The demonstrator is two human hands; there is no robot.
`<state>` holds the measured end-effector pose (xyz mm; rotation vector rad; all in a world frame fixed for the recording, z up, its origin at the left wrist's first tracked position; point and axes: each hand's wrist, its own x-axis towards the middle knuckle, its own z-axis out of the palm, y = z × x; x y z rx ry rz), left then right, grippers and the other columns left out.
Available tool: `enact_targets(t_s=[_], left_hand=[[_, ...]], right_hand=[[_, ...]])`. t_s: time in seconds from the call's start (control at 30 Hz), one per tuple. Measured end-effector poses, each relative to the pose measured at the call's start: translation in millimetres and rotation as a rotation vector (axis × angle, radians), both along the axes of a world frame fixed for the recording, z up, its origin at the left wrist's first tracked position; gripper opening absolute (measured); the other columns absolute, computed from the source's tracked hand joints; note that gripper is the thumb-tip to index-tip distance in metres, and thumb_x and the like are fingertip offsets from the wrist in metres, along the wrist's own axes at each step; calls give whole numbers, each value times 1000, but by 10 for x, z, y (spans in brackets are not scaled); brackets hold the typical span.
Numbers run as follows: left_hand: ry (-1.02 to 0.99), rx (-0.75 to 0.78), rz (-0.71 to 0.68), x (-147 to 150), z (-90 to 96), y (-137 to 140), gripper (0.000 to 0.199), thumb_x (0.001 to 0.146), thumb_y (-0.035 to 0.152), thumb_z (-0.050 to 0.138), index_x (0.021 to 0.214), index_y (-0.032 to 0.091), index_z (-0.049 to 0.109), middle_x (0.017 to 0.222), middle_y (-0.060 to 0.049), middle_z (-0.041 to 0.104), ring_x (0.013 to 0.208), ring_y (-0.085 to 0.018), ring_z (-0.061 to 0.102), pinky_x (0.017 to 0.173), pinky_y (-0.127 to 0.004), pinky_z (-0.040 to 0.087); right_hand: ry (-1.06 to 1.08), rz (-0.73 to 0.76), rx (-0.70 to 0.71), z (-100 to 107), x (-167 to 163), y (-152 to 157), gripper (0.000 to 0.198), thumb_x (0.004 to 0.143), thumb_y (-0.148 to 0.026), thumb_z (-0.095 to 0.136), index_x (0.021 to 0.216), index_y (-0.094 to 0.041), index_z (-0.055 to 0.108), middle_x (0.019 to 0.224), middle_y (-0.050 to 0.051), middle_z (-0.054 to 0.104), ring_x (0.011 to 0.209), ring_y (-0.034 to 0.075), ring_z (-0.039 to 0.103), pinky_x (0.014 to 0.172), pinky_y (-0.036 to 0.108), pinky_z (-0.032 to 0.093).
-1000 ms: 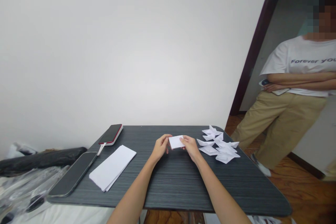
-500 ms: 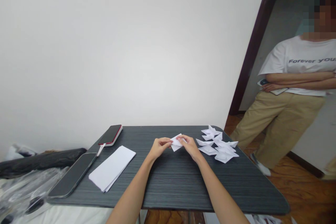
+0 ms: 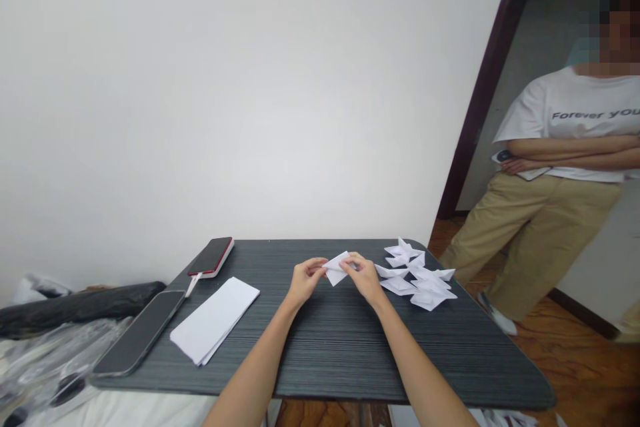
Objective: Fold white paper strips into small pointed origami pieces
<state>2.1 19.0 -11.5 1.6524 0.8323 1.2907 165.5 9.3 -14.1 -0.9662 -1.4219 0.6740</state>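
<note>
Right now we have both forearms stretched forward over the dark table (image 3: 320,353), converging toward its middle, wrists slightly lifted so the hands meet just above the surface. Our left hand (image 3: 306,281) is turned palm inward, its fingers curled, and its thumb and forefinger are pinched together on the left edge of a small white folded paper (image 3: 337,269). Our right hand (image 3: 364,278) mirrors it from the other side, knuckles up, fingertips pressed closed on the paper's right part. So both grips are clamped on that one piece, which we hold between the two hands, tilted with one corner pointing down toward the tabletop and one up to the left; whether that lower corner touches the table we cannot tell.

Just to the right of our right hand lies a cluster of folded white paper shapes (image 3: 417,277), near the table's far right corner. Well to the left rests a flat stack of white paper (image 3: 215,319), and beside it a dark phone (image 3: 141,332) at the left edge, with a red-cased phone (image 3: 212,255) farther back. Beyond the table on the right stands another person in a white T-shirt (image 3: 575,123) and tan trousers, arms folded across the body
</note>
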Motion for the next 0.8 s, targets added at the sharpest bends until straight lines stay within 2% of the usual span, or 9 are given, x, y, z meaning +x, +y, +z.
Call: enact_targets(t_s=[0.23,0.4,0.47,0.57,0.7,0.8], left_hand=[[-40,-54,-5,17,-18,-3,26,65,32,58,78,10,62,74,-9,65,64,-17,60,62,-30,50],[-37,-80,34,19,-14,3,23,65,30,57,74,9,62,68,-7,65,62,-17,60,59,-29,49],[-25,-63,62,2,1,8,21,64,28,57,74,9,62,67,-7,64,61,-16,59,58,-26,48],[0,-56,78,-14,1,9,23,64,23,56,82,9,61,63,-5,63,57,-14,58,55,-23,46],[94,-56,77,8,-49,-25,33,66,20,53,97,9,56,63,-4,63,54,-13,57,55,-23,46],[237,51,134,-117,10,-15,36,69,21,49,104,12,54,71,-5,64,61,-15,58,61,-27,47]], right_hand=[[-6,-2,-10,8,-2,-5,15,64,-30,57,60,-16,61,74,3,58,72,16,52,67,27,39],[-24,-21,-50,3,-30,-27,17,63,-29,56,54,-17,51,61,0,53,61,13,49,59,25,38],[14,-15,-59,17,-51,-47,17,62,-29,57,55,-17,47,62,-1,53,61,13,48,59,24,38],[96,45,-69,42,-94,-72,18,59,-27,59,61,-18,43,69,0,54,62,12,49,58,23,39],[143,118,-108,46,-146,-101,24,57,-26,60,70,-20,40,68,-2,52,54,10,47,50,21,37],[110,130,-102,12,-168,-119,23,59,-25,59,72,-20,40,68,-2,52,56,11,48,52,21,38]])
